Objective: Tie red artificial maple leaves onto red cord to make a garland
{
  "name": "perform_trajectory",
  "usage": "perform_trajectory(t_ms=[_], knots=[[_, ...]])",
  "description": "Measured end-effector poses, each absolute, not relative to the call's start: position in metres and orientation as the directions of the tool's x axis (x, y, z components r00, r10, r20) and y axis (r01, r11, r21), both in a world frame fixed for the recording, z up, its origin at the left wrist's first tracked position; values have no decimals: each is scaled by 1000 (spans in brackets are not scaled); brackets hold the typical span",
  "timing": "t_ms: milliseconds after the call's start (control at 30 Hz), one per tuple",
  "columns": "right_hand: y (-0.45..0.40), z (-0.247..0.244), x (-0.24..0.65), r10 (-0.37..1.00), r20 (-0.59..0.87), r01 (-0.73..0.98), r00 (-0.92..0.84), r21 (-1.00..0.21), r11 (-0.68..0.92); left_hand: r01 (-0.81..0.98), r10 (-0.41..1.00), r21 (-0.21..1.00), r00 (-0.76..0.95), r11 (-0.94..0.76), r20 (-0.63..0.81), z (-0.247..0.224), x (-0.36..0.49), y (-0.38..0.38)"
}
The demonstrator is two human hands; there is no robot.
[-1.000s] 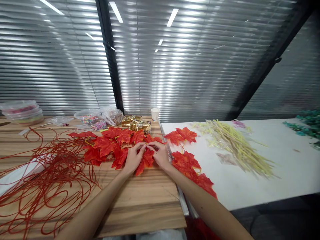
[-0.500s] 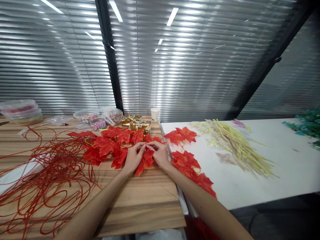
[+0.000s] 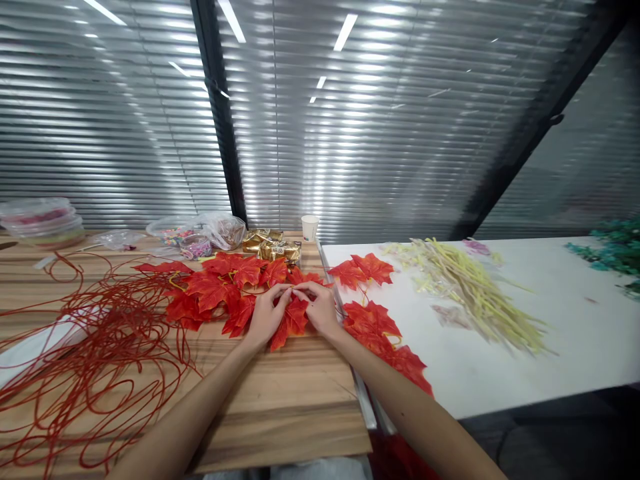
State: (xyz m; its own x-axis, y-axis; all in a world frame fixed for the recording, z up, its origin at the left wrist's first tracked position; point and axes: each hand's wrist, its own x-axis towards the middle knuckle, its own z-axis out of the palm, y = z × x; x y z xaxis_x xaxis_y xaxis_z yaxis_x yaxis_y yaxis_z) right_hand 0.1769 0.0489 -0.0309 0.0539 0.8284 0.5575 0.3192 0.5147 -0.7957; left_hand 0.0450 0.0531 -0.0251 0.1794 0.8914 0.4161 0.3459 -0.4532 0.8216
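My left hand (image 3: 269, 315) and my right hand (image 3: 320, 308) meet fingertip to fingertip over a red artificial maple leaf (image 3: 291, 325). Both are closed in a pinch, and whatever lies between the fingertips is too small to make out. More red maple leaves (image 3: 213, 290) spread to the left of my hands on the wooden table. Others, in a strand (image 3: 373, 327), run right across the joint onto the white table and down over its near edge. A tangle of red cord (image 3: 115, 340) covers the table's left side, reaching the leaves.
Gold packets (image 3: 280, 251) and a paper cup (image 3: 310, 228) stand behind the leaves. Plastic bags (image 3: 225, 231) and stacked clear containers (image 3: 43, 222) line the back left. On the white table (image 3: 575, 340) lie yellow-green strips (image 3: 480, 293) and teal foliage (image 3: 620, 250). Blinds (image 3: 375, 120) rise behind.
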Motion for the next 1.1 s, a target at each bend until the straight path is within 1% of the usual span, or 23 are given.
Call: perform_trajectory(t_ms=[1100], knots=[[51,-33,177,826,561,313,63,-796,517,368,901,822,188,-434,391,-23,45,52]])
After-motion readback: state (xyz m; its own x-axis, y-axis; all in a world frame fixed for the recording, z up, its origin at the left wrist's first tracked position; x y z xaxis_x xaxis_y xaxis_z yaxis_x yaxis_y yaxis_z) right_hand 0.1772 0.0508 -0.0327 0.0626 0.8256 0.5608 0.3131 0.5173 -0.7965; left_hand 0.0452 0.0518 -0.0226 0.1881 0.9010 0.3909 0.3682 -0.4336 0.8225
